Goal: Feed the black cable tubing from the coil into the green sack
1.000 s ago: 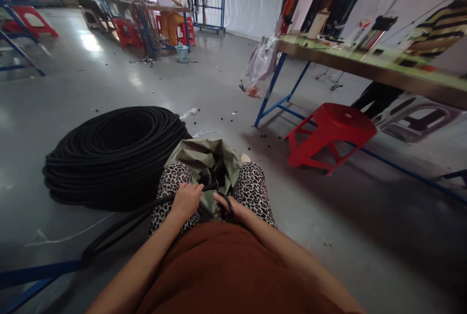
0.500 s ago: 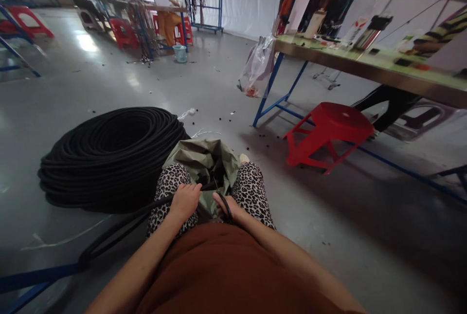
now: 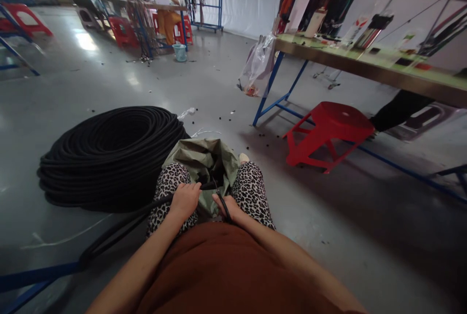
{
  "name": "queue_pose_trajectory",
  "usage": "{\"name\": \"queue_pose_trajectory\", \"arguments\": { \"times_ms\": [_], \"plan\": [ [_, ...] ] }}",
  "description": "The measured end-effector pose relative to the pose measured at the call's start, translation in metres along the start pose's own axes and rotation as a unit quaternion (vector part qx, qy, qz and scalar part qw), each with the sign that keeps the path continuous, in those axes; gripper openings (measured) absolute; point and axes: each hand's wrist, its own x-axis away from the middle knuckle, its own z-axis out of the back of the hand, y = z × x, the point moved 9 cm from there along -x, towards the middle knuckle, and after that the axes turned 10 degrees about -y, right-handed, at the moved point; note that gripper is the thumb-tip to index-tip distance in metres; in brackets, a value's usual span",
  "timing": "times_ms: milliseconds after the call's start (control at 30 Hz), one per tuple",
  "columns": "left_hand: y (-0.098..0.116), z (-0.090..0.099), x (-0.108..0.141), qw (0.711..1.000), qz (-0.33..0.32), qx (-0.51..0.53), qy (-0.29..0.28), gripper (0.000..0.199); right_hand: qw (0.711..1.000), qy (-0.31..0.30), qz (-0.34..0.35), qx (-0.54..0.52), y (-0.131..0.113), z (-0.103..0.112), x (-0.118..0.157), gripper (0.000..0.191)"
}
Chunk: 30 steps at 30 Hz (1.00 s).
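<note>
My left hand (image 3: 186,200) is closed around a thick black cord (image 3: 159,202), whose short end points right past my fingers. In my right hand (image 3: 226,206) I grip black-handled scissors (image 3: 223,201), the blades pointing up beside the cord's end. Whether the blades touch the cord is hard to make out. Beneath both hands an olive-green sack (image 3: 193,151) gapes between my knees, with dark pieces inside it. The cord trails left over my leg and loops around a blue metal bar. A big coil of the black cord (image 3: 109,158) lies on the floor to my left.
A red stool (image 3: 330,131) stands at the right, by a workbench (image 3: 350,63) with blue legs. From its corner hangs a clear plastic bag (image 3: 257,68). Small black bits dot the grey floor. Farther back, people sit at another table near a blue bucket (image 3: 179,53).
The cord's end now shows more plainly to the right of my left hand, next to the scissors. Both hands stay nearly in place. The co-worker's striped sleeve at the right bench has left the view.
</note>
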Motion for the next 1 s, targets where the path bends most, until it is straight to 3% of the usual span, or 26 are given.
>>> {"name": "queue_pose_trajectory", "arguments": {
  "times_ms": [133, 300, 1000],
  "plan": [
    [0.000, 0.000, -0.001, 1.000, 0.004, -0.005, -0.002, 0.030, 0.997, 0.030, 0.003, 0.078, -0.005, 0.004, 0.003, 0.059],
    [0.001, -0.001, -0.001, 1.000, 0.002, -0.018, -0.011, 0.030, 0.996, 0.026, 0.016, 0.088, -0.007, 0.004, 0.003, 0.063],
    [0.001, -0.011, -0.003, 0.998, 0.002, -0.053, -0.046, 0.033, 0.978, 0.019, -0.049, 0.204, -0.021, 0.007, 0.011, 0.049]
  ]
}}
